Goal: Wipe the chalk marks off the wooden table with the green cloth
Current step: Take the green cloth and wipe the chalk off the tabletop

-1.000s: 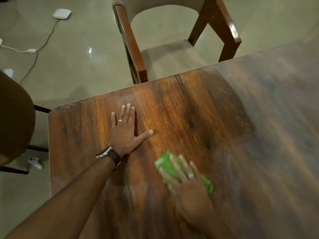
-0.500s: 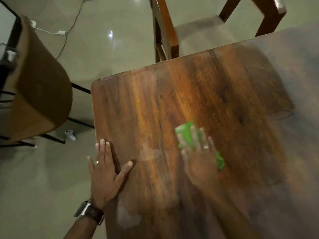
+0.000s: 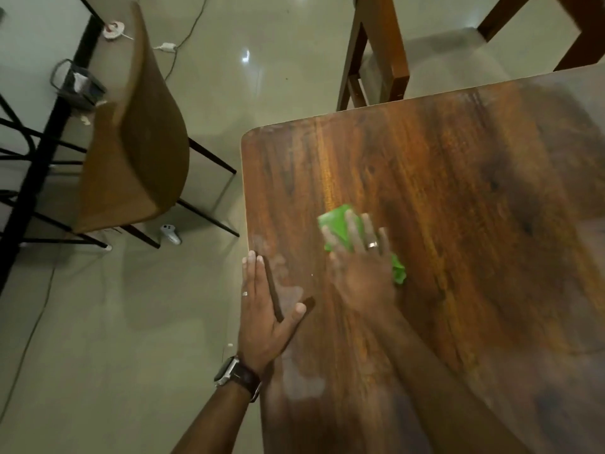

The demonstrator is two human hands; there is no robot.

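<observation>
A hand presses a green cloth flat on a brown wooden table.

Far left, a curved brown chair with thin black legs (image 3: 134, 152) stands on the shiny pale floor (image 3: 131, 322), with a small white controller (image 3: 171, 234) lying by its feet. The left hand (image 3: 265, 316) lies flat on the table's left edge, fingers straight and together, thumb out, a dark-strapped wristwatch (image 3: 237, 376) on its wrist. Pale, smudgy chalk marks (image 3: 288, 290) sit just beside that hand. Next, the right hand (image 3: 360, 270), blurry, presses the bright green cloth (image 3: 340, 227) with spread straight fingers. The cloth lies on the brown wooden table (image 3: 474, 208), near its left side.
</observation>
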